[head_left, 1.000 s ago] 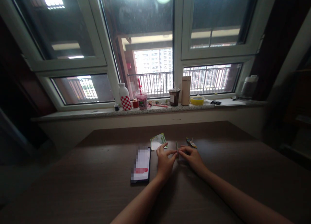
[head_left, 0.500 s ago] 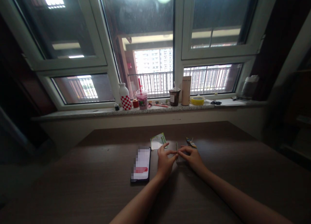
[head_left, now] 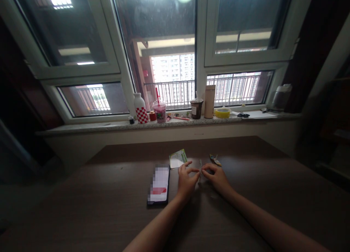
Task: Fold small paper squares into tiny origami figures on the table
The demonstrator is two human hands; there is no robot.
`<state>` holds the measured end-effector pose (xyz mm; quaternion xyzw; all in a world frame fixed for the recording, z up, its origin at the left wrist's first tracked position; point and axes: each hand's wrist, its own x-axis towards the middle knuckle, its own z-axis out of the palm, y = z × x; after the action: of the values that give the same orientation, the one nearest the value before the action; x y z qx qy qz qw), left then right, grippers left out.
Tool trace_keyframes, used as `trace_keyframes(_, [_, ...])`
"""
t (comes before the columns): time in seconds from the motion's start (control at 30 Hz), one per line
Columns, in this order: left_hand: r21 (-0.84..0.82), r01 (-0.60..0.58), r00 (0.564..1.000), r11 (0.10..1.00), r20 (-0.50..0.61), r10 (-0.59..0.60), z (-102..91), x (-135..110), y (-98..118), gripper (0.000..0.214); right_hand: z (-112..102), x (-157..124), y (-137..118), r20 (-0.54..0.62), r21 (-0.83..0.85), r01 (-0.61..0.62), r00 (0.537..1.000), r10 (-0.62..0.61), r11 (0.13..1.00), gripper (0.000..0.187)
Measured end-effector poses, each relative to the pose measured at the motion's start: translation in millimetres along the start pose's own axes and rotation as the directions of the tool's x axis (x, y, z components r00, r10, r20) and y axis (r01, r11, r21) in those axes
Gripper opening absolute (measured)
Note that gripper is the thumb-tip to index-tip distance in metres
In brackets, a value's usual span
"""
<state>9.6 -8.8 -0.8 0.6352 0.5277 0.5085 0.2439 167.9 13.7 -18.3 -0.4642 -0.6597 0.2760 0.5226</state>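
Note:
A thin, flat piece, seen nearly edge-on, stands upright between my hands; its kind is too small to make out. My left hand pinches it from the left with thumb and index finger, the other fingers raised. On its right side, my right hand has thumb and fingertips closed together at it. A green and white printed sheet or packet lies just beyond my left hand. Past my right hand rests a small crumpled, colourful wrapper-like scrap. To the left is a phone with its screen lit.
Everything is on a dark brown table. Behind it, a stone windowsill holds a red-checked white bottle, a pink drink cup, a dark drink cup, a tan flask, yellow tape and scissors.
The thin piece has shifted slightly right and turned a little, now looking paler. Both hands stay almost in place; phone, sheet and scrap have not moved.

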Motion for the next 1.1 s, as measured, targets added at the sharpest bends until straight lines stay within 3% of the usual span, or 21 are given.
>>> trace_keyframes(0.37, [0.034,-0.047,0.999,0.998,-0.016,0.048,1.7,-0.2,-4.1,0.002,0.1,0.2,0.0,-0.016,-0.073,0.097,0.995,-0.098,0.993,0.019])
trace_keyframes(0.8, [-0.038,0.018,0.999,0.999,0.032,-0.017,6.7,6.9,-14.4,0.014,4.1,1.0,9.0,0.128,-0.051,0.096,0.988,-0.089,0.994,0.025])
trace_keyframes(1.1, [-0.046,0.061,0.997,0.997,-0.054,-0.063,3.0,4.1,-9.4,0.007,0.8,3.0,7.8,0.045,-0.009,0.033,0.998,-0.033,0.999,0.032])
